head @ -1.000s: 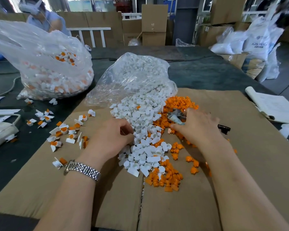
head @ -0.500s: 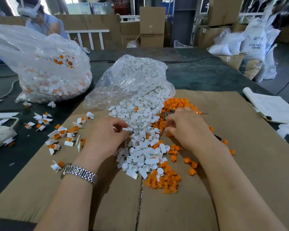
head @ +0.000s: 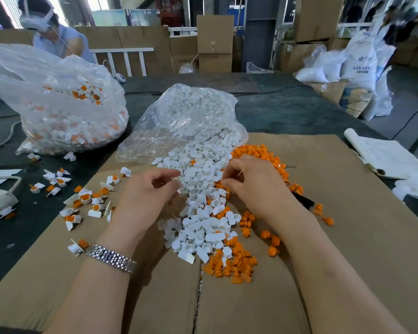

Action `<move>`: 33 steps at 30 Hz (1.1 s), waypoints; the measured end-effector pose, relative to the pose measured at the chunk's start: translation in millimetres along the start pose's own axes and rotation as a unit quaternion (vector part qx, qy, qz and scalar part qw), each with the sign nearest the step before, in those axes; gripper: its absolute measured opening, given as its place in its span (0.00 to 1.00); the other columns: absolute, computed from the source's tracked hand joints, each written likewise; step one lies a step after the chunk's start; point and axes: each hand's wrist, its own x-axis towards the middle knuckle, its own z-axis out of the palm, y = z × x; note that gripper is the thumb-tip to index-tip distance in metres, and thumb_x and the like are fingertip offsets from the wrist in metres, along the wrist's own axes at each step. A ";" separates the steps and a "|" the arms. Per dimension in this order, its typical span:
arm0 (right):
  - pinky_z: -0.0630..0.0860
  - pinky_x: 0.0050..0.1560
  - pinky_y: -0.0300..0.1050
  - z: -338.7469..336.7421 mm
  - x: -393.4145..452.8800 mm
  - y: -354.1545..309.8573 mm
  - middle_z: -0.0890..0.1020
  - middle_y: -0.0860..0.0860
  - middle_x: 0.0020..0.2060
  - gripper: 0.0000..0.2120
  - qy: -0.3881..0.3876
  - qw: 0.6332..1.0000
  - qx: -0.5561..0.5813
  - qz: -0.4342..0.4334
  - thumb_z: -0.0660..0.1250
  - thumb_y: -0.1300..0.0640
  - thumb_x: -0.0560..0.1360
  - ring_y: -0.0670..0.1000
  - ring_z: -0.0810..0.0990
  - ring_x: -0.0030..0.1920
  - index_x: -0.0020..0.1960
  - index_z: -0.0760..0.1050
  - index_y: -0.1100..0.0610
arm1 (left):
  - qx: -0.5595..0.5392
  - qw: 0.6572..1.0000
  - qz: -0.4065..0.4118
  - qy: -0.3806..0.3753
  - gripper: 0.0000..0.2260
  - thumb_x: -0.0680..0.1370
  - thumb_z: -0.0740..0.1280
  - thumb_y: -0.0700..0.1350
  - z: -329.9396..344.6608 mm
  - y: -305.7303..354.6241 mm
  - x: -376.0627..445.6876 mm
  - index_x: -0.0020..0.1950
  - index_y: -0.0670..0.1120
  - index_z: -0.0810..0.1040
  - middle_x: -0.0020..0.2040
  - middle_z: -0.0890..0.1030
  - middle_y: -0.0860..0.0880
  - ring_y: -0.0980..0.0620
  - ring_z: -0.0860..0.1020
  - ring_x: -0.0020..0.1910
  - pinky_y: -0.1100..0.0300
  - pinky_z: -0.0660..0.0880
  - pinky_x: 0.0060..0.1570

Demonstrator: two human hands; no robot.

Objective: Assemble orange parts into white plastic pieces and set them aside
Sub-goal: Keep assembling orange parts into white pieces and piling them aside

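Our hands have come closer over the white pieces (head: 200, 201) — the left hand (head: 152, 196) and the right hand (head: 249, 186) each curl, pinching something too small to name; orange parts (head: 232, 263) lie beside, so fitting seems next.

You get even daylight from blown-out windows (head: 94, 6) at the upper left of the frame. Glare sits on the clear bags (head: 58, 75). Your forearms throw only soft shadows on the cardboard (head: 348, 225). The wide lens bows the edges, and the upper right corner is smeared.
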 end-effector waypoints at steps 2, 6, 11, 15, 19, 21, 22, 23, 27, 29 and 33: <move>0.78 0.48 0.39 -1.2 -1.4 -5.0 0.83 0.45 0.43 0.02 0.006 0.996 0.086 0.016 0.71 0.55 0.77 0.44 0.81 0.43 0.46 0.80 0.52 | -0.078 0.996 -0.031 -0.023 0.06 0.80 0.71 0.42 0.7 4.0 -2.0 0.52 0.52 0.86 0.40 0.87 0.48 0.56 0.86 0.38 0.71 0.76 0.33; 0.82 0.44 0.38 -3.4 -5.8 -14.7 0.86 0.48 0.38 0.01 -0.015 0.966 0.255 0.030 0.71 0.58 0.78 0.42 0.85 0.38 0.47 0.79 0.54 | -0.293 0.946 -0.111 -0.082 0.05 0.79 0.71 0.36 5.0 13.2 -4.6 0.54 0.39 0.84 0.47 0.87 0.37 0.44 0.87 0.48 0.63 0.83 0.43; 0.82 0.47 0.41 -7.2 -7.9 -20.6 0.84 0.48 0.41 0.02 -0.005 0.950 0.313 -0.019 0.71 0.58 0.77 0.45 0.84 0.41 0.49 0.81 0.55 | -0.376 0.915 -0.108 -0.102 0.06 0.71 0.75 0.40 10.9 14.7 -3.7 0.47 0.42 0.87 0.47 0.87 0.39 0.45 0.87 0.46 0.64 0.81 0.36; 0.82 0.48 0.45 -5.3 -8.5 -22.8 0.84 0.49 0.42 0.02 -0.009 0.948 0.317 -0.028 0.71 0.59 0.78 0.47 0.83 0.41 0.49 0.80 0.57 | -0.409 0.900 -0.094 -0.117 0.06 0.69 0.75 0.39 13.2 13.0 -2.9 0.45 0.42 0.89 0.43 0.86 0.43 0.49 0.86 0.42 0.65 0.81 0.38; 0.82 0.49 0.47 -5.2 -8.7 -23.8 0.83 0.48 0.42 0.01 0.004 0.944 0.327 -0.037 0.71 0.59 0.78 0.46 0.83 0.40 0.49 0.80 0.56 | -0.437 0.886 -0.080 -0.130 0.07 0.70 0.74 0.34 15.4 13.2 -3.8 0.46 0.39 0.87 0.48 0.87 0.39 0.44 0.87 0.48 0.62 0.82 0.46; 0.82 0.49 0.45 -5.3 -8.7 -24.1 0.83 0.48 0.42 0.01 0.009 0.943 0.332 -0.039 0.70 0.59 0.78 0.45 0.82 0.40 0.49 0.80 0.56 | -0.446 0.882 -0.076 -0.131 0.07 0.70 0.73 0.32 16.1 13.3 -4.4 0.48 0.37 0.86 0.51 0.86 0.36 0.42 0.87 0.51 0.60 0.82 0.48; 0.81 0.48 0.43 -5.2 -8.6 -24.0 0.83 0.47 0.41 0.01 0.008 0.943 0.329 -0.039 0.71 0.59 0.78 0.45 0.82 0.40 0.49 0.81 0.56 | -0.447 0.882 -0.073 -0.128 0.08 0.70 0.73 0.32 16.6 13.5 -5.0 0.48 0.36 0.85 0.52 0.86 0.35 0.41 0.86 0.52 0.60 0.82 0.49; 0.81 0.47 0.41 -4.9 -8.4 -23.9 0.83 0.46 0.41 0.01 0.006 0.946 0.323 -0.038 0.71 0.59 0.78 0.44 0.81 0.39 0.49 0.81 0.55 | -0.441 0.886 -0.065 -0.123 0.08 0.69 0.74 0.32 17.5 13.5 -6.2 0.48 0.37 0.85 0.53 0.85 0.35 0.40 0.86 0.52 0.59 0.82 0.50; 0.79 0.45 0.38 -4.3 -7.7 -23.6 0.82 0.44 0.42 0.01 0.010 0.956 0.290 -0.032 0.69 0.57 0.79 0.44 0.80 0.40 0.50 0.80 0.53 | -0.359 0.929 -0.002 -0.088 0.07 0.68 0.78 0.37 20.2 14.8 -11.7 0.45 0.44 0.87 0.52 0.87 0.40 0.42 0.86 0.53 0.60 0.82 0.53; 0.78 0.42 0.38 -5.7 -8.6 -24.9 0.82 0.43 0.40 0.01 0.025 0.957 0.286 -0.047 0.69 0.58 0.79 0.45 0.79 0.40 0.50 0.79 0.53 | -0.390 0.915 -0.002 -0.105 0.07 0.69 0.79 0.39 18.8 15.3 -11.4 0.46 0.43 0.88 0.51 0.87 0.41 0.42 0.86 0.55 0.59 0.81 0.54; 0.78 0.42 0.41 -9.4 -11.5 -27.6 0.80 0.39 0.38 0.02 0.040 0.949 0.300 -0.085 0.69 0.59 0.79 0.44 0.78 0.39 0.48 0.79 0.54 | -0.463 0.875 -0.044 -0.133 0.05 0.71 0.73 0.35 15.4 15.4 -7.4 0.42 0.42 0.88 0.47 0.87 0.42 0.45 0.86 0.53 0.59 0.82 0.52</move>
